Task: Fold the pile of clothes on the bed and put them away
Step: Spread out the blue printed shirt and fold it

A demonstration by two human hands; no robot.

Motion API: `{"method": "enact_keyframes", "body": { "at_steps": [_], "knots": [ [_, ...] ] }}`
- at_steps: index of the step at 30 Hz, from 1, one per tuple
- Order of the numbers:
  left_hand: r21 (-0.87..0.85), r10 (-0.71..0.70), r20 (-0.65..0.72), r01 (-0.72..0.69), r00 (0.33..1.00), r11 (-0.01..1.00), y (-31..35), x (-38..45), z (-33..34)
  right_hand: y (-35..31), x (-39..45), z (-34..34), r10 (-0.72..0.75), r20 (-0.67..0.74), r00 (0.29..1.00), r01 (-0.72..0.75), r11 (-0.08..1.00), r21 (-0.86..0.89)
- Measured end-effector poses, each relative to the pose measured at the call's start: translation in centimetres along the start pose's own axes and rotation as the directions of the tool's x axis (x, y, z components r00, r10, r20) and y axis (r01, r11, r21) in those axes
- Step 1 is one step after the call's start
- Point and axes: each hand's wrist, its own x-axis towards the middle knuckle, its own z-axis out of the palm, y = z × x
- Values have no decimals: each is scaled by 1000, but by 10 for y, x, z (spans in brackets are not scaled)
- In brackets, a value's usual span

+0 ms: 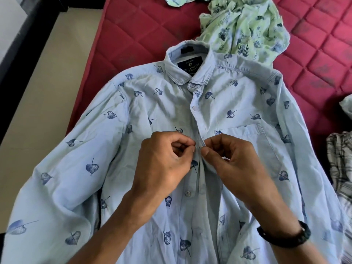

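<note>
A light blue shirt point(144, 115) with dark blue leaf prints lies front up on the red quilted mattress point(137, 25), collar at the far end and sleeves spread to both sides. My left hand point(163, 159) pinches the left edge of the button placket at mid chest. My right hand point(230, 161), with a black band on its wrist, pinches the right placket edge opposite it. The two thumbs almost meet over the placket. One button point(188, 193) shows below the hands.
A crumpled pale green floral garment point(245, 25) lies beyond the collar. A checked grey and white garment point(341, 164) sits at the right edge. The beige floor point(38, 82) runs along the mattress's left side, with a dark frame at far left.
</note>
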Motion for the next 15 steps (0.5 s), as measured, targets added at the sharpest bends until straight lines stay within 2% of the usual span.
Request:
{"method": "enact_keyframes", "body": {
  "at_steps": [4,9,15],
  "knots": [
    [-85,-34,21,36,999,996,-2,2,1,2,-2,6,-8,-28,1000,7,1000,-30],
    [-190,-112,110,132,988,973,-13,7,4,3,-2,6,-4,-47,999,3,1000,-15],
    [-275,-159,97,180,983,944,-18,5,10,5,-2,8,-31,-34,999,31,999,-25]
  ]
}}
